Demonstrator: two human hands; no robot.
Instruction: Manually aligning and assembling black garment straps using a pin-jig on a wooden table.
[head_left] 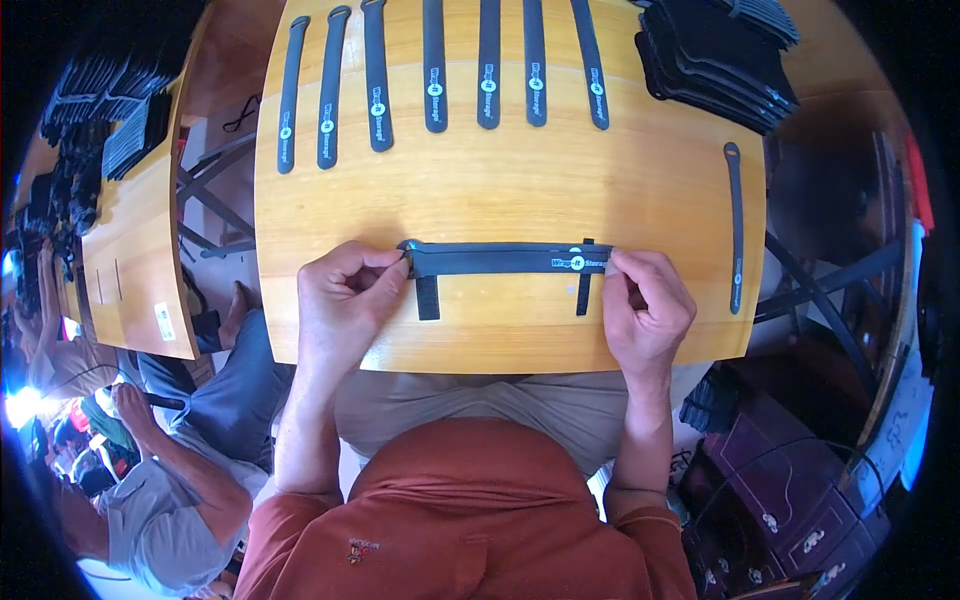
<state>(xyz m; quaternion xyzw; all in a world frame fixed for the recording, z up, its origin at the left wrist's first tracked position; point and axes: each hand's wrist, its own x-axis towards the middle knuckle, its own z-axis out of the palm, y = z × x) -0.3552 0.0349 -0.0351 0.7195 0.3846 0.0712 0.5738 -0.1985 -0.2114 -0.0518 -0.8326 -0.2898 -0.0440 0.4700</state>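
A dark grey strap [490,260] with a white printed mark near its right end stretches straight across the near part of the table. My left hand [345,295] pinches its left end, beside a small ring, between thumb and fingers. At the right end, my right hand [650,305] grips the strap the same way. Under it a wide black strip [429,300] shows near the left end and a narrower black strip [582,297] near the right end, both running crosswise. Whether the strap touches them, I cannot tell.
Several like straps [488,70] lie in a row along the table's far side. Another strap [737,230] lies near the right edge. A stack of dark straps [715,60] sits at the far right corner. To the left, a person [175,510] sits by another wooden table [140,270].
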